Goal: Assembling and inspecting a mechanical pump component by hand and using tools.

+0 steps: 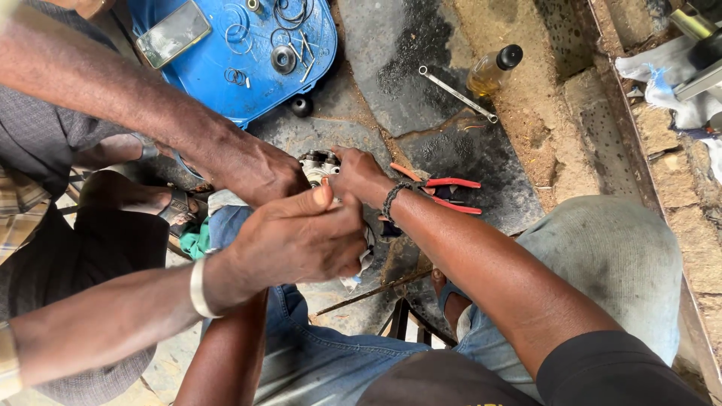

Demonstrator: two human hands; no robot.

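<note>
The person's right hand (pixel 359 174), a dark braided band at its wrist, reaches in from the lower right. Its grip is curled shut against the right side of a small grey metal casting (pixel 319 164), which sits at the middle of the view, held up among the hands above the person's jeans-clad knee (pixel 316 361). Only the left forearm (pixel 226 353) shows; that hand is hidden under a co-worker's hand, so how its grip stands cannot be told. Two co-worker's hands come in from the left. The upper one (pixel 256 171) touches the casting's left side, and the lower one (pixel 297 240), with a silver bangle at the wrist, is closed with thumb and fingers pinched together just below the casting, a white rag (pixel 359 265) hanging under it. Just beyond the right hand lie red-handled pliers (pixel 442 194) on a dark rubber mat (pixel 481 150). At the top, a blue plastic tray (pixel 203 75) serves as the parts holder — in it lie a phone (pixel 173 31), several thin wire rings (pixel 238 33), a dark round washer-like disc (pixel 283 59) and a few small pins (pixel 303 46). A small black round piece (pixel 301 106) lies on the ground just outside the tray's rim. Further right a clear bottle (pixel 492 70) with a black cap lies tilted, partly full of yellowish oil, with a long spanner (pixel 456 92) beside it — the two are near each other, well apart from the hands.
</note>
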